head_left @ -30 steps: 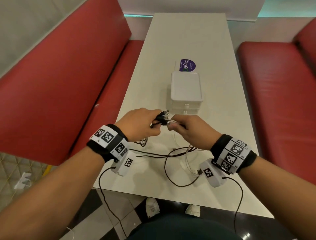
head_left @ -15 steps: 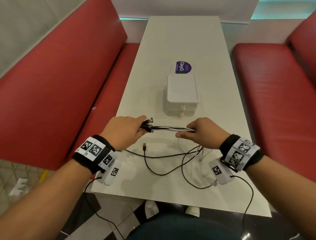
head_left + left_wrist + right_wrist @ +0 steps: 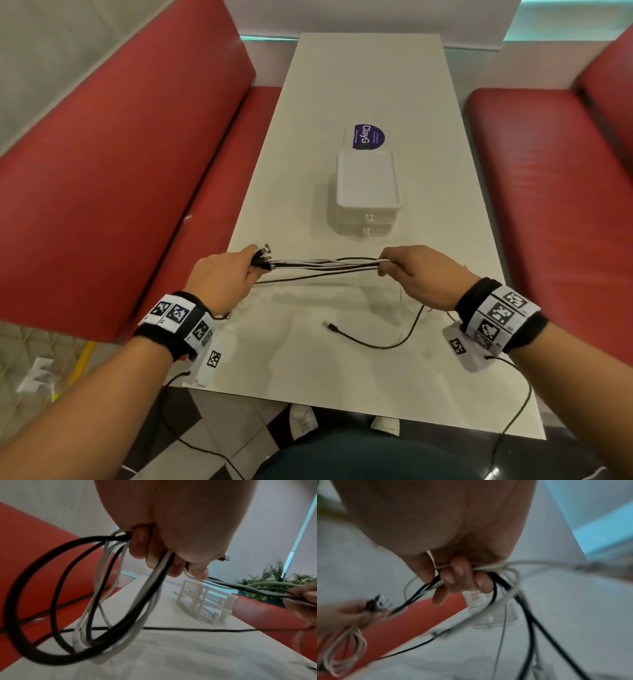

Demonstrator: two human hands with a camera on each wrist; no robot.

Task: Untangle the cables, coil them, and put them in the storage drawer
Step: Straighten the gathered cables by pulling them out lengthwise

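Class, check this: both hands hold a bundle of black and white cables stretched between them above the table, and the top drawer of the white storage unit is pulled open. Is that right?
One detail is wrong. The storage unit has both drawers closed, as the head view shows. The rest stands: the left hand and right hand hold the cables stretched between them above the table.

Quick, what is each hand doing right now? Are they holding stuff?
Left hand: closed, gripping the plug end of the cables, with loops hanging below.
Right hand: closed, gripping the same cables farther along.
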